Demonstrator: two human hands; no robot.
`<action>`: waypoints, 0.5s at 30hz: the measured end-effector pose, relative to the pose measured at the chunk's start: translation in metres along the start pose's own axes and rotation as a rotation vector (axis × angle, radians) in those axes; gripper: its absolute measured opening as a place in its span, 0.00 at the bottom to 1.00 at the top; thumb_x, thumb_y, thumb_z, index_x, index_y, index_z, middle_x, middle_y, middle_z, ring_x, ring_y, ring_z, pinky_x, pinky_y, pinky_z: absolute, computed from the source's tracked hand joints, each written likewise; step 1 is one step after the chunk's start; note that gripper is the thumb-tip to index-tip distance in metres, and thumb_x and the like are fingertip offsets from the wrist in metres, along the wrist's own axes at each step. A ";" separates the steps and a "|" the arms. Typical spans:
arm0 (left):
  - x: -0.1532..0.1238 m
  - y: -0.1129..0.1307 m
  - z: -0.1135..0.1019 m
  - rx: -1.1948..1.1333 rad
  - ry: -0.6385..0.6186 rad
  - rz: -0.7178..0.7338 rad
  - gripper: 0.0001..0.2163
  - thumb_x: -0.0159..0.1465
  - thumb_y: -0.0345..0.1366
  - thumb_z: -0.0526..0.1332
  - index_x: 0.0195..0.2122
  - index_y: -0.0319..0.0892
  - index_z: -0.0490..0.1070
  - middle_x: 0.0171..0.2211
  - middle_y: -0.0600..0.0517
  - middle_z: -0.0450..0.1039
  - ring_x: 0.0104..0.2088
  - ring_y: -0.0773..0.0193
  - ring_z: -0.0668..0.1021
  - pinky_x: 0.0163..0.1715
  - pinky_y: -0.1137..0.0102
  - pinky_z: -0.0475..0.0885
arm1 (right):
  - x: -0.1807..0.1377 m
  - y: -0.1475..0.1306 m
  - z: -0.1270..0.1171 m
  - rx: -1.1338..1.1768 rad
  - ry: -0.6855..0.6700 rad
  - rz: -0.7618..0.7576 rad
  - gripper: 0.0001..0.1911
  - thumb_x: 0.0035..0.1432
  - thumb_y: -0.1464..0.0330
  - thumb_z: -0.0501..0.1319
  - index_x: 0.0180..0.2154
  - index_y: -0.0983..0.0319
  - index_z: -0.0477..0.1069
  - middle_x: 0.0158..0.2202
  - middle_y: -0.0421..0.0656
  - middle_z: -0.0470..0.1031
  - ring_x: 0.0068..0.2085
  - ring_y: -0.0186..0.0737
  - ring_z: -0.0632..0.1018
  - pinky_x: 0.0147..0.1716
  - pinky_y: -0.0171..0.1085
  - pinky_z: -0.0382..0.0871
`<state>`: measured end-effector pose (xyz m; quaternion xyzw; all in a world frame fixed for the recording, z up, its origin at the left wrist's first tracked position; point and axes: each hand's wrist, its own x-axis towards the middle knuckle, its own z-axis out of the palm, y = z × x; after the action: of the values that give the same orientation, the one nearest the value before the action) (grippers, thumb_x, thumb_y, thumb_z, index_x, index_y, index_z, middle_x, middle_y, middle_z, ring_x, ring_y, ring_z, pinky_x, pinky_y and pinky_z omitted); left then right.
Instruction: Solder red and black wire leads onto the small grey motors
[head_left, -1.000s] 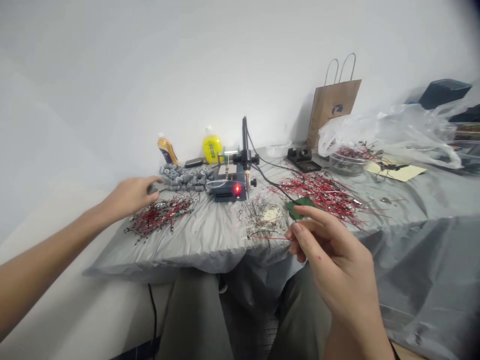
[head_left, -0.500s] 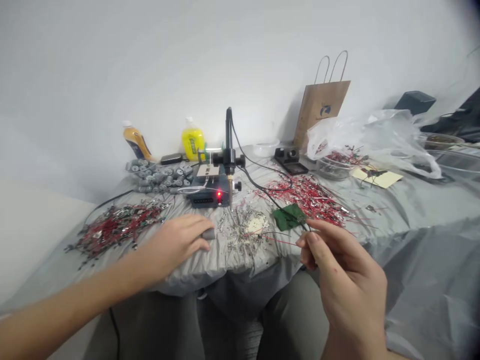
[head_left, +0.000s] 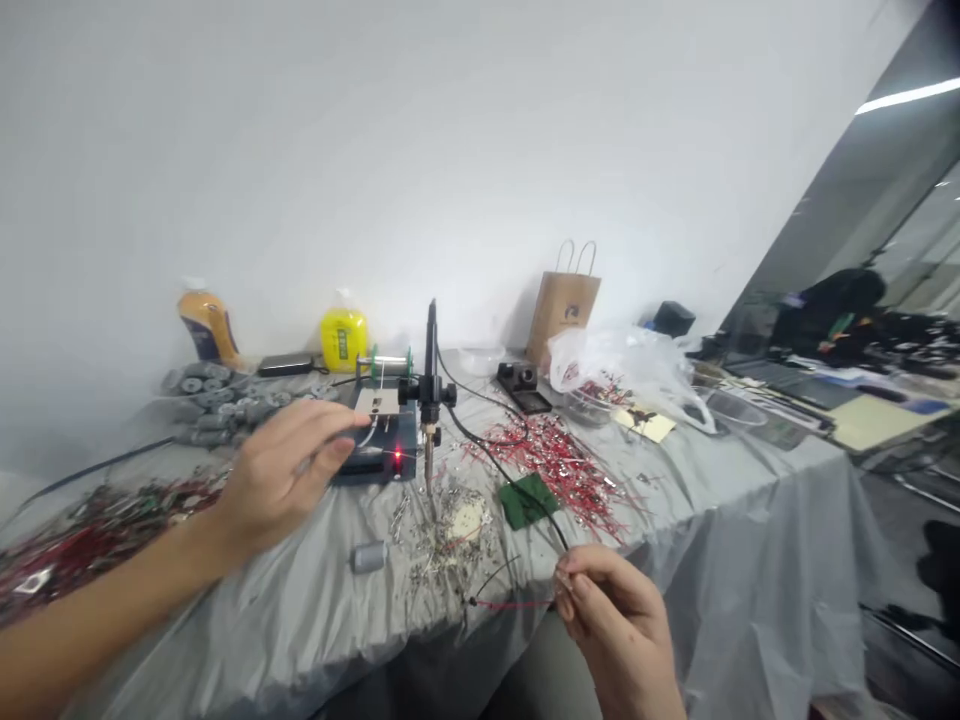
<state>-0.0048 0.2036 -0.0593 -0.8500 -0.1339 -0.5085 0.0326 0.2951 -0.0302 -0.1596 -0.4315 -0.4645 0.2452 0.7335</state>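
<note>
We're likely prepping red wire (head_left: 517, 604): right hand (head_left: 619, 625) pinches it by worktop's (head_left: 296, 600) front edge, left hand (head_left: 281, 475) loosely spread, next needs steady alignment.

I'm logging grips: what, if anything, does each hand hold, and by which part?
The right hand pinches a red wire toward one end. Whether the left hand, at the dark blue box, holds anything cannot be told.

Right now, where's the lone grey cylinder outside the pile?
In the head view, left of centre: the grey cylinder lies on the grey plastic sheet, left of the scattered metal bits, in front of the dark blue box.
</note>
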 end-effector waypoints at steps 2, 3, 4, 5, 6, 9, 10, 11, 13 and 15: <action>-0.011 -0.001 0.008 -0.078 -0.027 -0.032 0.09 0.81 0.33 0.60 0.53 0.46 0.82 0.45 0.49 0.88 0.44 0.58 0.88 0.50 0.64 0.83 | -0.002 -0.002 -0.003 -0.005 -0.026 -0.022 0.08 0.72 0.64 0.70 0.41 0.61 0.86 0.25 0.44 0.78 0.22 0.32 0.76 0.20 0.27 0.66; -0.016 -0.001 0.011 -0.113 -0.042 -0.053 0.09 0.81 0.34 0.60 0.51 0.46 0.81 0.42 0.50 0.88 0.42 0.59 0.88 0.46 0.66 0.83 | -0.004 -0.003 -0.003 0.000 -0.051 -0.036 0.08 0.72 0.63 0.70 0.40 0.60 0.85 0.25 0.43 0.77 0.22 0.32 0.75 0.20 0.27 0.66; -0.020 -0.001 0.013 -0.143 -0.060 -0.078 0.09 0.81 0.34 0.60 0.48 0.46 0.81 0.40 0.51 0.87 0.39 0.61 0.87 0.43 0.68 0.82 | -0.005 -0.004 -0.001 0.008 -0.087 -0.050 0.09 0.71 0.63 0.70 0.39 0.59 0.85 0.25 0.43 0.77 0.21 0.32 0.75 0.20 0.28 0.65; -0.023 -0.002 0.015 -0.168 -0.076 -0.104 0.10 0.82 0.35 0.59 0.46 0.45 0.81 0.37 0.52 0.86 0.37 0.62 0.86 0.39 0.69 0.80 | -0.007 -0.006 0.002 0.017 -0.131 -0.060 0.09 0.71 0.61 0.70 0.39 0.59 0.85 0.25 0.42 0.77 0.21 0.32 0.75 0.21 0.29 0.66; -0.026 -0.002 0.015 -0.188 -0.090 -0.128 0.11 0.82 0.35 0.59 0.44 0.45 0.80 0.35 0.53 0.85 0.35 0.63 0.85 0.37 0.69 0.79 | -0.009 -0.007 0.007 0.027 -0.187 -0.065 0.10 0.70 0.60 0.71 0.38 0.59 0.85 0.24 0.42 0.77 0.22 0.33 0.75 0.22 0.30 0.68; -0.031 -0.002 0.015 -0.217 -0.111 -0.161 0.13 0.82 0.33 0.57 0.40 0.45 0.78 0.31 0.56 0.83 0.32 0.64 0.82 0.50 0.64 0.79 | -0.012 -0.004 0.030 0.053 -0.395 -0.009 0.10 0.68 0.58 0.73 0.38 0.57 0.87 0.24 0.43 0.79 0.26 0.35 0.80 0.31 0.33 0.75; -0.031 -0.001 0.014 -0.219 -0.113 -0.161 0.13 0.82 0.32 0.57 0.39 0.45 0.78 0.30 0.57 0.82 0.30 0.65 0.80 0.56 0.60 0.78 | -0.013 -0.001 0.039 0.066 -0.471 0.029 0.11 0.68 0.57 0.73 0.37 0.57 0.87 0.24 0.43 0.80 0.27 0.36 0.81 0.33 0.33 0.76; -0.032 -0.001 0.014 -0.218 -0.115 -0.156 0.13 0.81 0.31 0.57 0.39 0.45 0.77 0.29 0.59 0.80 0.29 0.66 0.78 0.61 0.57 0.76 | -0.014 0.002 0.049 0.085 -0.551 0.071 0.13 0.68 0.56 0.73 0.36 0.58 0.88 0.24 0.44 0.81 0.28 0.36 0.82 0.33 0.32 0.76; -0.032 0.001 0.014 -0.219 -0.113 -0.132 0.12 0.80 0.29 0.57 0.40 0.45 0.77 0.28 0.60 0.78 0.27 0.67 0.75 0.62 0.56 0.76 | -0.014 0.013 0.067 0.138 -0.714 0.149 0.21 0.68 0.49 0.73 0.32 0.58 0.86 0.24 0.43 0.81 0.26 0.33 0.81 0.30 0.30 0.74; -0.032 0.002 0.015 -0.228 -0.097 -0.098 0.11 0.79 0.29 0.58 0.40 0.45 0.77 0.29 0.59 0.78 0.28 0.67 0.74 0.58 0.58 0.79 | -0.013 0.024 0.083 0.189 -0.837 0.227 0.24 0.69 0.48 0.72 0.30 0.60 0.85 0.24 0.42 0.81 0.25 0.31 0.81 0.28 0.27 0.72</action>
<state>-0.0057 0.1986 -0.0942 -0.8641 -0.1178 -0.4799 -0.0956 0.2162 0.0054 -0.1697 -0.2743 -0.6467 0.5193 0.4868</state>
